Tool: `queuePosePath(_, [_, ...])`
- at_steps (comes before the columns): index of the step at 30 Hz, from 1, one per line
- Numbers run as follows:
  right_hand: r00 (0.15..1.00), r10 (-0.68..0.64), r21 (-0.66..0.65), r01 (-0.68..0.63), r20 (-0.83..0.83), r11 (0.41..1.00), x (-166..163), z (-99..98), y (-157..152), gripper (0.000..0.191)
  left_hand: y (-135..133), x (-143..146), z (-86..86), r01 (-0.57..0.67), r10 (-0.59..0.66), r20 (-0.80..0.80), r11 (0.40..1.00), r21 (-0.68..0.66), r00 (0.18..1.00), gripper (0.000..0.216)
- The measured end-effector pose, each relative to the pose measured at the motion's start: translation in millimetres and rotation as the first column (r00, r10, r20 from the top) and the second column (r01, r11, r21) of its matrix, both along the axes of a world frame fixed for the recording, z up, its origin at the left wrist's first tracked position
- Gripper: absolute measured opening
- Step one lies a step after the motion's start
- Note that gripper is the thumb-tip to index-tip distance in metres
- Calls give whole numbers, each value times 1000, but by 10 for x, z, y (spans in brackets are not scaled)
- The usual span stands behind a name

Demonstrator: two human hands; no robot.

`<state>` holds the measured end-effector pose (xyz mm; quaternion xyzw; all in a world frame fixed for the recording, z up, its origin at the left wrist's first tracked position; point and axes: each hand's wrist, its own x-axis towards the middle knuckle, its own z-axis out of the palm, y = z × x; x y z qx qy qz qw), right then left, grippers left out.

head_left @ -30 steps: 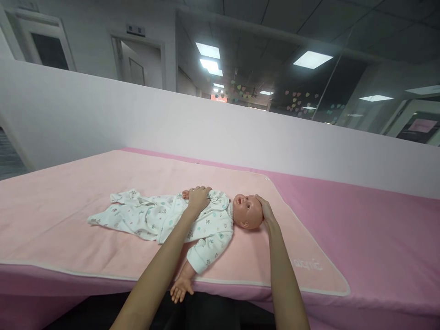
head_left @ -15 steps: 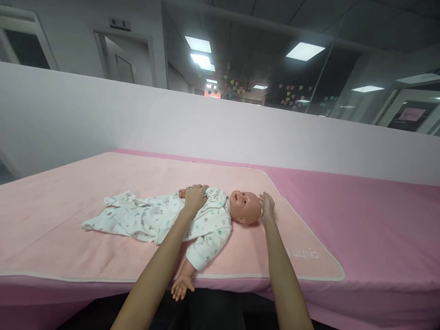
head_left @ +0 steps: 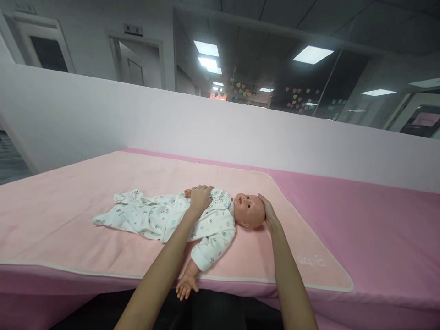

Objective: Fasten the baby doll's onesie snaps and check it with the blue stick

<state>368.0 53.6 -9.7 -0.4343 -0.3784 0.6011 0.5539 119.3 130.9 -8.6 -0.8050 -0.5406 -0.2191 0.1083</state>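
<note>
Both forearms reach forward. The left hand point(head_left: 200, 198) rests on the chest of the doll point(head_left: 215, 224), fingers curled; I cannot tell whether they grip the cloth. The right hand point(head_left: 268, 214) cups its crown, fingers loosely open. The doll lies face up on a pale blanket point(head_left: 85, 215) over the pink tabletop point(head_left: 371, 229), one arm overhanging the near edge.

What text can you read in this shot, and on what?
Stitched lettering on the pink blanket, near right corner: seen upside down, not legible.
Plate above the door: too small to read.
Red sign far back: blurred.
Pink panel at far right: blurred.
Doll's suit: printed shapes only, no letters visible.
Nothing can be quoted.
</note>
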Motion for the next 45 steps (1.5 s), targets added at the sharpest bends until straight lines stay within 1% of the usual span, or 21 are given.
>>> queuePosePath(3, [1000,-29,-9,29,8,1000,-32,42,-25,45,-6,5,7,1,-1,6,1000,-8,1000,41])
queuePosePath(6, [1000,-3,-21,4,11,1000,-39,50,-19,46,-12,12,14,-7,8,13,1000,-26,1000,42])
queuePosePath(10, [999,-30,-10,30,23,1000,-33,53,-21,45,-10,12,12,-5,5,11,1000,-24,1000,43])
queuePosePath(14, [1000,18,3,-18,-15,1000,-62,88,-68,46,1,2,-2,9,-9,8,1000,-2,1000,42])
queuePosePath(20, [1000,-27,-9,27,-15,1000,-88,113,-84,43,11,-2,-16,14,-14,4,1000,6,1000,41])
queuePosePath(25, [1000,-8,5,8,-19,1000,-77,105,-75,43,7,2,-9,8,-8,3,1000,-5,1000,41])
queuePosePath(31, [1000,10,0,-10,-12,1000,-98,139,-115,45,-14,8,14,-2,2,8,1000,-31,1000,42])
queuePosePath(34, [1000,23,7,-23,-8,1000,-85,119,-101,47,-19,10,20,-6,6,6,999,-36,1000,41])
queuePosePath(37, [1000,6,24,-6,-7,1000,-39,36,-20,44,-16,9,18,-4,4,5,1000,-30,1000,40])
queuePosePath(39, [998,-61,45,62,-8,997,11,-41,64,41,-13,8,14,5,-5,3,1000,-21,1000,40])
queuePosePath(41, [975,-220,82,219,2,972,78,-115,153,38,-12,8,12,7,-7,1,1000,-18,1000,40])
queuePosePath(43, [911,-412,129,407,9,904,157,-169,226,34,-15,9,13,0,0,0,1000,-29,1000,42])
queuePosePath(45, [835,-550,159,544,-5,824,229,-197,272,32,-22,11,19,-5,5,1,999,-39,1000,43])
